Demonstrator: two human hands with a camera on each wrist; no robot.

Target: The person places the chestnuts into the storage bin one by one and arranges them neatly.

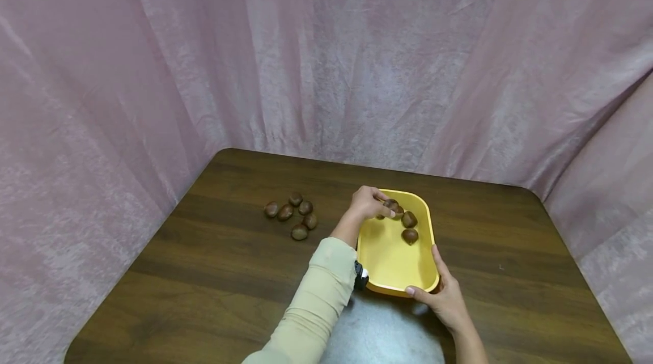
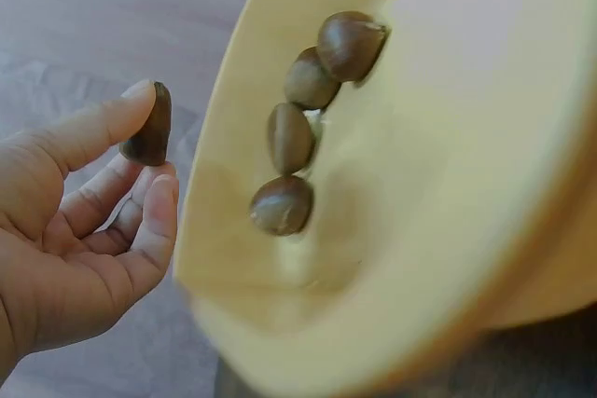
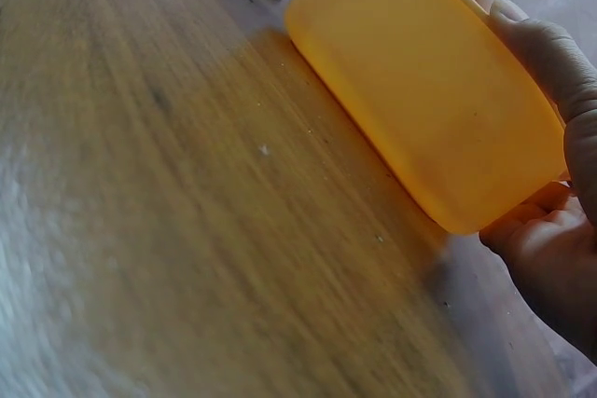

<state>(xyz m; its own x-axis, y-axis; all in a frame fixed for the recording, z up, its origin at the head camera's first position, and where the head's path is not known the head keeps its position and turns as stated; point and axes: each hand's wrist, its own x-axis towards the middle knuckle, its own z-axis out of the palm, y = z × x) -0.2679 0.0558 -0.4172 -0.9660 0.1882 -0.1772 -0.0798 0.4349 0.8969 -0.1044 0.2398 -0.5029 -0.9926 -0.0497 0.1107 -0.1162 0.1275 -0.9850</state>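
Note:
My left hand [image 1: 366, 203] is over the far left part of a yellow plastic tub [image 1: 390, 265]. Between thumb and fingertips it pinches a brown chestnut [image 2: 154, 130], clear of the tub's floor in the left wrist view. Several chestnuts [image 2: 350, 46] lie in a row inside the tub, toward its far end. At the tub's near right corner, my right hand [image 1: 446, 299] grips the wall. Its thumb [image 3: 546, 53] lies along the rim, and the fingers reach round the side and low against the base.
Left of the tub, several loose chestnuts [image 1: 285, 212] lie in a group on the dark wooden table [image 1: 204, 284]. Pink curtains [image 1: 377, 69] hang behind the table and at its sides. A black wrist device [image 1: 360, 276] sits on the left forearm.

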